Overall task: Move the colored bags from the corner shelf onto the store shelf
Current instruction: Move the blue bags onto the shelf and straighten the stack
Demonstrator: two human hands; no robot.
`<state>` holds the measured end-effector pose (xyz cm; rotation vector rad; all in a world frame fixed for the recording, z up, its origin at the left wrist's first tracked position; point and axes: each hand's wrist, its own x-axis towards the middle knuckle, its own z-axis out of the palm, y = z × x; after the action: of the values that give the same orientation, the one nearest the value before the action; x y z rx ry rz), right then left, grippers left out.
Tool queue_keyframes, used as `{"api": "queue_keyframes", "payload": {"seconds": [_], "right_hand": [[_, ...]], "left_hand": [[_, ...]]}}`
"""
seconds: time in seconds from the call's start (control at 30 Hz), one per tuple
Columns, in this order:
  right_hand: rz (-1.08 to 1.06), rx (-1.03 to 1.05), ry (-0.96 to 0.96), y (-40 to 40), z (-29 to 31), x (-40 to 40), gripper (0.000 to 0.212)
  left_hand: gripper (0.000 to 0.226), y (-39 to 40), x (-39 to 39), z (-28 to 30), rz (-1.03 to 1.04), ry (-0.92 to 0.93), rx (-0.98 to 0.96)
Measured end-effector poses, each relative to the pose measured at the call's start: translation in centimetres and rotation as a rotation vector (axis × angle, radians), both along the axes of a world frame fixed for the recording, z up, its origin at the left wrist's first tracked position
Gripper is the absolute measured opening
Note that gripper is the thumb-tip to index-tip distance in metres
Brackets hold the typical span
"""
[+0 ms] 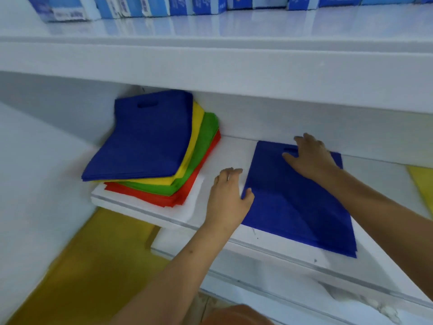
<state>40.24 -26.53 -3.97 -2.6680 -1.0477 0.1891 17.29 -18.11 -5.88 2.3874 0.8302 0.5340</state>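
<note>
A fanned stack of flat bags (150, 146) lies on the white corner shelf (131, 207) at the left, blue on top, then yellow, green and red. One blue bag (293, 202) lies flat on the white store shelf (281, 252) to the right. My right hand (311, 156) rests palm down on that bag's far end, beside its handle slot. My left hand (229, 198) lies flat on the shelf at the bag's left edge, thumb touching it. Neither hand grips anything.
A white upper shelf (210, 55) overhangs the bags and carries several blue boxes (140, 8). Something yellow (421, 184) lies at the far right of the store shelf. A yellow surface (93, 266) shows below the corner shelf.
</note>
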Motion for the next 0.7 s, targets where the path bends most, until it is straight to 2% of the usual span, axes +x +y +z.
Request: {"api": "queue_keyframes", "payload": {"seconds": [0.1,0.27,0.37,0.47,0.6,0.7], "right_hand": [[0.200,0.163,0.034,5.7,1.5,-3.5,0.072],[0.485,0.254,-0.048,14.2,2.6,-8.9,0.074],[0.588,0.230,-0.079,18.4,3.3,-10.9,0.078],[0.679,0.138,-0.233,22.2,3.8,-12.2,0.086],[0.697,-0.015,-0.280,25.9,4.0,-12.9,0.098],[0.668,-0.091,-0.257,27.5,2.6,-12.6,0.093]], "left_hand": [[0.042,3.0,-2.3,2.1,0.110,-0.170,0.104],[0.033,9.4,-7.6,4.1,0.381,-0.335,0.172],[0.044,13.9,-10.8,3.9,0.561,-0.252,0.182],[0.069,18.0,-13.2,3.2,0.656,-0.109,0.092],[0.097,20.9,-14.5,2.0,0.646,0.168,0.042],[0.099,21.2,-14.9,0.8,0.618,0.268,0.036]]}}
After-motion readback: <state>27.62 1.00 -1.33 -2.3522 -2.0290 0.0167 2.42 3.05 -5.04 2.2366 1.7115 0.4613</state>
